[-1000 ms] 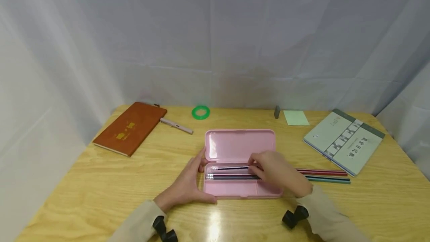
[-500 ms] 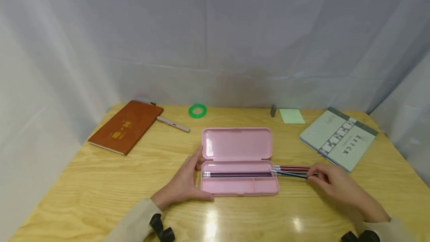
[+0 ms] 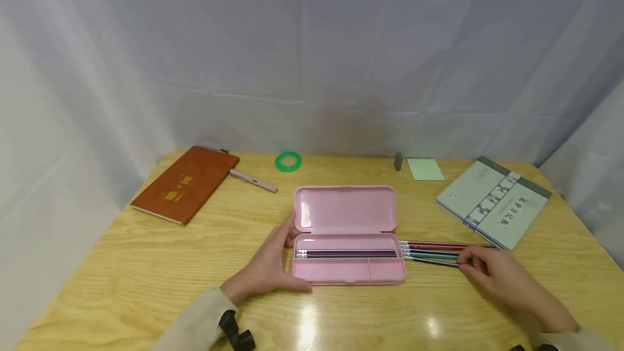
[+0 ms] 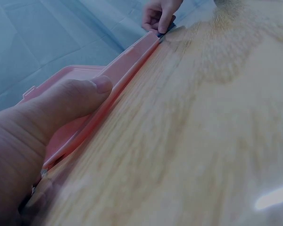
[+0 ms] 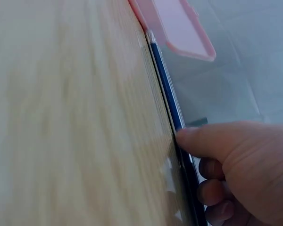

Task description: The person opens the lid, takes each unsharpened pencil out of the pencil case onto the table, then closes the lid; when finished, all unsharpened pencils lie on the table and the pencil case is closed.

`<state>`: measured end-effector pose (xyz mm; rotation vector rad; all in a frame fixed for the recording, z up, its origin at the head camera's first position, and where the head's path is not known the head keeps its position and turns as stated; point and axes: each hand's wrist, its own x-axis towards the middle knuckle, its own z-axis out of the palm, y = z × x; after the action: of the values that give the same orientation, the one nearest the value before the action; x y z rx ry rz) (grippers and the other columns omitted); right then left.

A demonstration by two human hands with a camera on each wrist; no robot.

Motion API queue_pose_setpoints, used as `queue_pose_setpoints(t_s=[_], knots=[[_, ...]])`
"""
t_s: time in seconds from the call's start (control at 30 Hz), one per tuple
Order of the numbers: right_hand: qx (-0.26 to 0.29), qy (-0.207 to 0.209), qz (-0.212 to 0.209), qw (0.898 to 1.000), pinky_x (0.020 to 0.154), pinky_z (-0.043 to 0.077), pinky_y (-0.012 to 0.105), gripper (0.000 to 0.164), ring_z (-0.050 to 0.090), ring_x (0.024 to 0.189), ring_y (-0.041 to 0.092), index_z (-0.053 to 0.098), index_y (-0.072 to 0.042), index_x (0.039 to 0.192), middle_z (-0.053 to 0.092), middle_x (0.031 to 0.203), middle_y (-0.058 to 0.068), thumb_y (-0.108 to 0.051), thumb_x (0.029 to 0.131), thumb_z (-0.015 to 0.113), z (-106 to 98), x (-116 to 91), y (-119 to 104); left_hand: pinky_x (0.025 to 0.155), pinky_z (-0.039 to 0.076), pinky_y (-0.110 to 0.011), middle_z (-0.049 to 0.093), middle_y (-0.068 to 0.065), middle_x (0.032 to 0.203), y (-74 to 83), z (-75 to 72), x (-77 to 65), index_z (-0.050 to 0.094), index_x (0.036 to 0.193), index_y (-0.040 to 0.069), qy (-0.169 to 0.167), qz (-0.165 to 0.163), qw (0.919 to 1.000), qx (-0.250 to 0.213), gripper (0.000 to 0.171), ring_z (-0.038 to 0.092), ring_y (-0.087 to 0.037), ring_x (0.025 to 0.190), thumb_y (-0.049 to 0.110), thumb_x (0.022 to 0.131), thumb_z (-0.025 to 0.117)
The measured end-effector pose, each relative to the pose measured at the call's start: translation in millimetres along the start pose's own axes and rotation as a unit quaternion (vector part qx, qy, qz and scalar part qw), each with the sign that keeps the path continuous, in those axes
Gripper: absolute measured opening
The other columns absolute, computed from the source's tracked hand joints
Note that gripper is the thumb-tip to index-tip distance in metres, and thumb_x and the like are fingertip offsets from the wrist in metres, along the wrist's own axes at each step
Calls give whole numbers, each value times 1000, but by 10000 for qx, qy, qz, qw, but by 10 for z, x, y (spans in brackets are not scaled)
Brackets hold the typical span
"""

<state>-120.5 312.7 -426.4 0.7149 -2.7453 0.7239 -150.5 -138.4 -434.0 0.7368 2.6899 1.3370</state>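
Observation:
A pink pencil case [image 3: 333,272] lies with its lid raised, and a few dark pencils [image 3: 351,254] rest in its rear compartment. My left hand [image 3: 265,264] holds the case's left end, thumb at the front wall and fingers round toward the back; the left wrist view shows the thumb [image 4: 80,96] against the pink wall. To the right of the case several red, green and dark pencils [image 3: 453,246] lie side by side on the table. My right hand [image 3: 502,278] pinches a dark blue pencil [image 5: 165,84], the nearest of that row, its eraser end close to the case.
At the back left are a brown notebook [image 3: 187,183], a pale pen [image 3: 253,181] and a green tape ring [image 3: 288,161]. Toward the back right are a small grey block [image 3: 398,161], a sticky-note pad [image 3: 426,169] and green-grey notebooks [image 3: 492,199]. A curtain [image 3: 341,69] closes off the back.
My right hand has gone from inside the case out to the right, carrying a dark pencil to the near side of the row on the table. My left hand has stayed on the case.

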Motion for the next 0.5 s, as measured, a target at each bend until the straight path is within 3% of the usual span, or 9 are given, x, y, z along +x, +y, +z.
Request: queue_pose_setpoints(t_s=[0.23,0.5], knots=[[442,-229,181,9986,50,34,18,23,33,55,-6,58,-12,99,39,64,-16,-5,83,72,131,236,-232,90,40,-28,51,0,121,4,4,3,6,156,17,3,-54,10000,-7,142,41,-13,100,43,48,95],[691,-536,-372,9955,50,35,18,13,34,54,-5,61,-14,97,41,63,-15,-6,88,67,373,714,-630,90,40,-28,51,0,120,11,9,3,6,156,16,0,-73,10000,-21,142,41,-13,100,43,48,95]])
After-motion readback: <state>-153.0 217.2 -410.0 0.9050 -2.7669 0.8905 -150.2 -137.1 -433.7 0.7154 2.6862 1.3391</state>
